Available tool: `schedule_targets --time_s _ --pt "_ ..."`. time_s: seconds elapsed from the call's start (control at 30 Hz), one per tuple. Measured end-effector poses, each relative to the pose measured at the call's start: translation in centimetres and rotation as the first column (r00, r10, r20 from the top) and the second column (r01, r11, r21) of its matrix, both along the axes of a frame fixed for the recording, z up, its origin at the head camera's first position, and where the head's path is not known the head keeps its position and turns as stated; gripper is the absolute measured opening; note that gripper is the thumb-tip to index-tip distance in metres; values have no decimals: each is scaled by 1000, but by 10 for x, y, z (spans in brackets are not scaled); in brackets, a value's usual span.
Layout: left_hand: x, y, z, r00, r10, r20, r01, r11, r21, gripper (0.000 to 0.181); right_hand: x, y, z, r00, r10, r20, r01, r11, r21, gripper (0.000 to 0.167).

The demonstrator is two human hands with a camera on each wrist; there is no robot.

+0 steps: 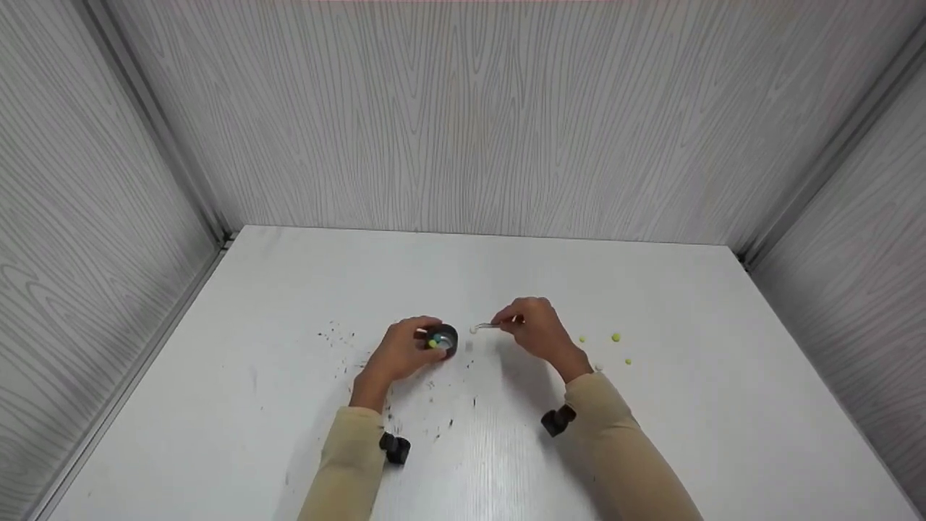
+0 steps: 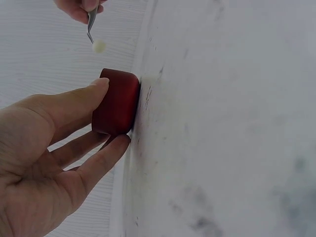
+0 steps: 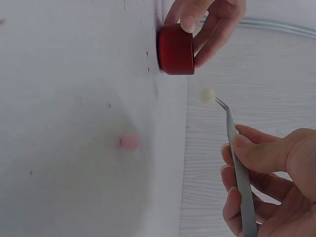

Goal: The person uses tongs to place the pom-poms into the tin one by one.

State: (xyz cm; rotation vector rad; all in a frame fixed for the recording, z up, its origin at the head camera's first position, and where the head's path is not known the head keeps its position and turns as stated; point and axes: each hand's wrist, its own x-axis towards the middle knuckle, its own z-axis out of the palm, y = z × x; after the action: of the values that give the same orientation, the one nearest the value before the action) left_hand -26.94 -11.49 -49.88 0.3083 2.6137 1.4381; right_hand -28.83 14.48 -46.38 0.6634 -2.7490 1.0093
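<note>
My left hand (image 1: 399, 351) grips a small round cup (image 2: 118, 101) between thumb and fingers. The cup looks red in the wrist views and dark in the head view, where a yellow-green ball (image 1: 432, 344) and a bluish one show inside it. In my right hand (image 1: 535, 329) is a pair of bent-tip metal tweezers (image 3: 241, 173). A pale ball (image 3: 207, 96) sits at the tweezer tips, above the table and beside the cup, apart from it. A pinkish ball (image 3: 129, 141) lies on the table in the right wrist view.
Several yellow-green balls (image 1: 616, 337) lie on the white table (image 1: 651, 289) to the right of my right hand. A pale ball (image 1: 598, 367) lies near the right wrist. Dark specks mark the tabletop around the left hand. Grey wood-grain panels (image 1: 434, 123) enclose the table.
</note>
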Motion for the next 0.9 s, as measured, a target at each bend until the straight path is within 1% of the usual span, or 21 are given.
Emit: schedule_targets --time_s 0.23,0.5,0.57,0.67,0.9 --pt "-1 0 -1 1000 12 8 -12 1000 -2 51 0 -12 0 1000 -1 18 1 1000 -1 16" --pt "1 -1 -2 1000 -9 -22 9 1000 -11 50 -2 -22 -5 999 36 -8 -36 999 -20 13" --pt "0 -1 -2 1000 -7 -24 6 1000 -9 50 -2 -24 -6 999 40 -10 -40 999 -18 13" --pt "0 -1 -2 1000 -1 -31 1 1000 -8 50 -3 -27 -7 999 37 2 -37 999 -17 14" --pt "0 0 0 1000 4 -17 -4 1000 -5 49 -5 -30 -10 999 32 24 -32 999 -5 17"
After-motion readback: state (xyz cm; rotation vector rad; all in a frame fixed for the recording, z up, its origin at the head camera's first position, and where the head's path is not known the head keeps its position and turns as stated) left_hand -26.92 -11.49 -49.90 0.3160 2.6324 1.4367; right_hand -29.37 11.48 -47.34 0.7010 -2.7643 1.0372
